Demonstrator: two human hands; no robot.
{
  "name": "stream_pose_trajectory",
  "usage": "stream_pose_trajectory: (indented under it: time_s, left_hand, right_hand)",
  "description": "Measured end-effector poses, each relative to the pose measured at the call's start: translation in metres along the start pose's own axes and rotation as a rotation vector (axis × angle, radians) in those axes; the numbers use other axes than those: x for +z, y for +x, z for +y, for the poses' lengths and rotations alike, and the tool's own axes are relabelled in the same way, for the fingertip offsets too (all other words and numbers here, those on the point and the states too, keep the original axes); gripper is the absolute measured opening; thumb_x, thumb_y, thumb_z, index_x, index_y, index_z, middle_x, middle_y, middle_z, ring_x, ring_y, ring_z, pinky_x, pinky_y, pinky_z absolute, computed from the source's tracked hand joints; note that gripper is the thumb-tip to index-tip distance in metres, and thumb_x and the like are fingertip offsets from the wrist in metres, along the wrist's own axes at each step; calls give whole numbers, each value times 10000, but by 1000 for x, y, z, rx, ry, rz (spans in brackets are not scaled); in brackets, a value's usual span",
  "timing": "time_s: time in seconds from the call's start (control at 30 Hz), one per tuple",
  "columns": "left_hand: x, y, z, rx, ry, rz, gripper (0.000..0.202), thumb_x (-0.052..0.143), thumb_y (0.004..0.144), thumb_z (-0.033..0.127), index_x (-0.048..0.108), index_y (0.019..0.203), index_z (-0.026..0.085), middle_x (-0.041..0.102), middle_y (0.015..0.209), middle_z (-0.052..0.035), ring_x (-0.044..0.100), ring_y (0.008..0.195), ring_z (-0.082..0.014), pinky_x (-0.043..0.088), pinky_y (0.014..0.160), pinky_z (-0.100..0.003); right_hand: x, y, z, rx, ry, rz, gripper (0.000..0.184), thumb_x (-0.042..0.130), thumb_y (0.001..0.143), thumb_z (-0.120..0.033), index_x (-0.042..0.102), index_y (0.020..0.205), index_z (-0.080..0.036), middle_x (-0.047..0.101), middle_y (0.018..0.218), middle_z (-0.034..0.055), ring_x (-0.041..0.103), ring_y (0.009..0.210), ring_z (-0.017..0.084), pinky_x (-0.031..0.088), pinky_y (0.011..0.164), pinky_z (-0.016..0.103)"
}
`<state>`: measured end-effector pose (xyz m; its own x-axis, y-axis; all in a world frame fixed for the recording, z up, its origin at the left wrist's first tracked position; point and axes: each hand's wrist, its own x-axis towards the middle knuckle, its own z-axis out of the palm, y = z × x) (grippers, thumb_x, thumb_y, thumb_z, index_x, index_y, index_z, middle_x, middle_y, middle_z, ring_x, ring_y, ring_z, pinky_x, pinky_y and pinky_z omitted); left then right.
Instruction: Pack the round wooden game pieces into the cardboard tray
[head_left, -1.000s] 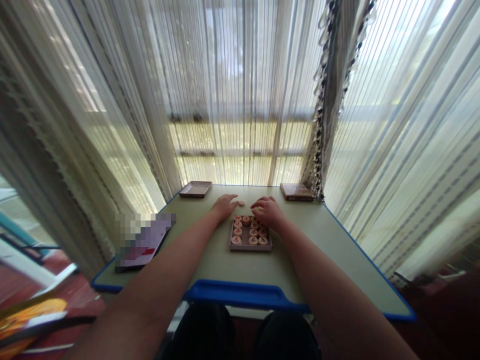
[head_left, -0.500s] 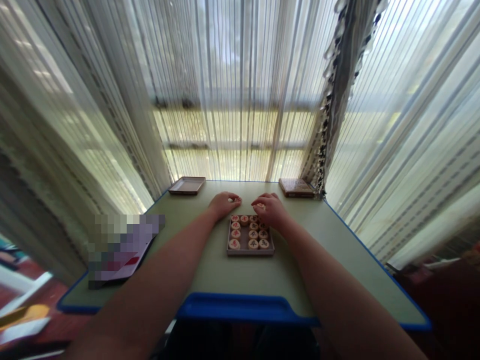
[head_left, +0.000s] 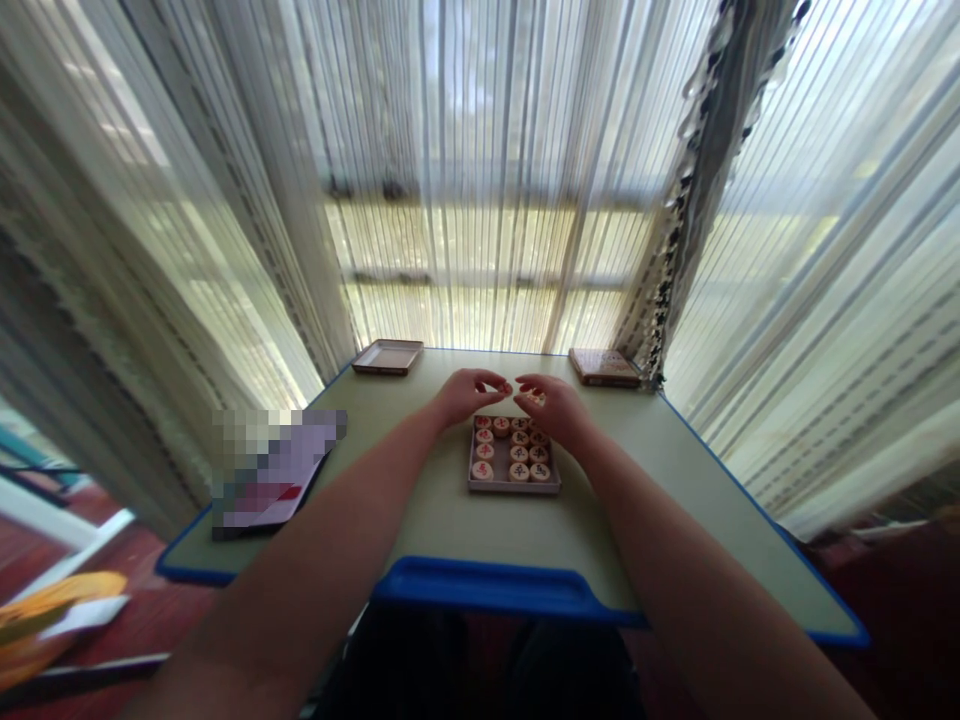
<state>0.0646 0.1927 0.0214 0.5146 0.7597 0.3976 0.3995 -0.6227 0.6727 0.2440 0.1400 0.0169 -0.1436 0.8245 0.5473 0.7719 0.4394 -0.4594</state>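
A shallow box [head_left: 514, 485] of round wooden game pieces [head_left: 519, 453] with red and dark marks lies in the middle of the table. My left hand [head_left: 466, 392] hovers just beyond the box's far left corner, fingers pinched on a small round piece. My right hand [head_left: 553, 410] hangs over the box's far right part, fingers curled around another pale piece. The two hands' fingertips nearly meet above the box's far edge.
The pale green table [head_left: 450, 520] has a blue rim. An empty tray [head_left: 388, 356] sits at the far left corner, a flat brown box [head_left: 604, 366] at the far right. A blurred flat item [head_left: 274, 468] lies at the left edge. Sheer curtains surround the table.
My left hand lifted from the table, where a loose piece lay, and now pinches a piece. Both hands rose and drew together over the box's far edge.
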Motion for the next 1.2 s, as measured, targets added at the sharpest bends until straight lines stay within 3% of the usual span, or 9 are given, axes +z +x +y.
stream_pose_trajectory:
  time_s: [0.3,0.4,0.7,1.2]
  left_hand:
    - [0,-1,14,-20,-44,-2,391,658,646,323,650,968,103,689,856,-87,566,669,-135,453,634,-268]
    - [-2,-2,19,-5,-33,-24,320,639,662,333,676,902,124,687,843,-72,558,667,-131,447,630,-266]
    - [-5,-4,21,-66,-114,-10,357,664,641,328,672,922,108,689,859,-84,597,755,-167,463,676,-287]
    - [-6,-7,21,-22,-45,-74,326,627,679,363,685,895,125,697,840,-81,618,775,-187,465,679,-276]
  right_hand:
    - [2,0,1,-11,19,27,225,575,738,-371,632,829,-173,651,794,45,571,698,145,438,634,256]
    - [1,0,-1,3,35,32,243,580,734,-366,628,873,-173,654,792,43,572,685,142,440,626,253]
    - [-2,0,-3,-47,35,38,244,561,759,-364,653,884,-176,662,784,45,575,697,148,442,655,265]
    - [-1,-4,-3,-33,51,26,263,569,740,-391,663,873,-184,662,796,44,566,703,147,437,672,270]
